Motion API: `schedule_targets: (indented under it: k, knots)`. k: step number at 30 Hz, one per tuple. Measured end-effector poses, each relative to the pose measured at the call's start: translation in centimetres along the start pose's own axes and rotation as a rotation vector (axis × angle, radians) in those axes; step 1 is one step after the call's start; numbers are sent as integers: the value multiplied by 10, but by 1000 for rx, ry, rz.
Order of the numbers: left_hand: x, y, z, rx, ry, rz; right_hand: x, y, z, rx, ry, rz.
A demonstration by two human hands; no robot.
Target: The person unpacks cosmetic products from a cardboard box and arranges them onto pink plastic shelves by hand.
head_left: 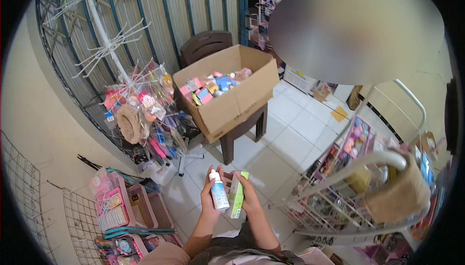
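A white squeeze bottle (pixel 219 193) with a blue label and a white nozzle cap is gripped in my left hand (pixel 208 199), its cap pointing up and away from me. Beside it, my right hand (pixel 250 198) is closed around a slim green and white box (pixel 237 196). Bottle and box are close together in front of my body. Print on both is too small to read. Beyond my hands, a large open cardboard box (pixel 242 101) full of small colourful packages (pixel 213 88) rests on a brown plastic chair (pixel 206 44).
On the left stands a white display stand (pixel 104 37) hung with bagged goods, near pink plastic trays (pixel 138 204) and wire grids (pixel 80 226). A metal rack (pixel 319 199) of merchandise is at right. White floor tiles (pixel 290 139) lie between. The upper right is blurred.
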State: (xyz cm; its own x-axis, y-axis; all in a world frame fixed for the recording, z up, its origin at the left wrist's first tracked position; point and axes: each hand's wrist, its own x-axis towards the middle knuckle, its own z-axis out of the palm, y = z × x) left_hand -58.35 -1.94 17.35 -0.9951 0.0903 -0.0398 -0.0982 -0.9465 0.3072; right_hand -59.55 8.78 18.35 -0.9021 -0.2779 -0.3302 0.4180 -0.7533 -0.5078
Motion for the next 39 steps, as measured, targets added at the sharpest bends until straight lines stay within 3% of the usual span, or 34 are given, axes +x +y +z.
schedule_targets:
  k: [2, 4, 5, 8, 9, 10, 12, 13, 15, 16, 18, 22, 24, 25, 26, 28, 30, 34, 35, 37, 39]
  knots:
    - [32, 6, 9, -78, 73, 17, 33, -17, 5, -53, -47, -32]
    - [64, 13, 11, -430, 110, 28, 61, -44, 22, 117, -132, 10]
    - [81, 16, 14, -557, 248, 118, 84, -50, 18, 95, -121, 24]
    - [110, 35, -13, -423, 239, 54, 147, -58, 12, 233, -104, 50]
    - [120, 40, -15, -441, 393, 68, 162, -59, 17, 262, -38, 36]
    - [133, 47, -24, -451, 393, 78, 181, -61, 22, 252, -40, 44]
    - [155, 61, -47, -428, 163, -20, 221, -61, 28, 262, -45, 1]
    - [172, 68, -46, -432, 173, -25, 237, -64, 43, 279, 48, -4]
    - [214, 86, -41, -96, 169, 51, 280, -66, 60, 306, 38, -41]
    - [234, 97, -37, -87, 173, 20, 300, -67, 68, 331, 9, -85]
    - [284, 113, -28, 300, 262, 204, 344, -69, 78, 215, 91, -230]
    - [375, 147, -52, 660, 311, 418, 397, -74, 90, 136, 340, -412]
    - [399, 159, -56, 974, 312, 510, 398, -70, 81, 58, 298, -332]
    - [409, 161, -70, 903, 268, 458, 397, -69, 82, 24, 282, -360]
    - [418, 166, -83, 1019, 225, 450, 394, -68, 81, 36, 320, -368]
    - [422, 156, -74, 909, 396, 491, 384, -67, 80, -131, 275, -448]
    - [422, 149, -60, 1370, 422, 627, 368, -67, 78, -193, 299, -562]
    - [405, 105, 4, 867, 132, 469, 306, -76, 65, -204, 357, -707]
    - [398, 91, 17, 857, 53, 375, 282, -79, 56, -183, 338, -765]
    - [375, 57, 38, 1009, -43, 569, 223, -80, 33, -194, 447, -854]
    - [342, 11, 42, 988, -214, 510, 160, -70, 7, -264, 578, -893]
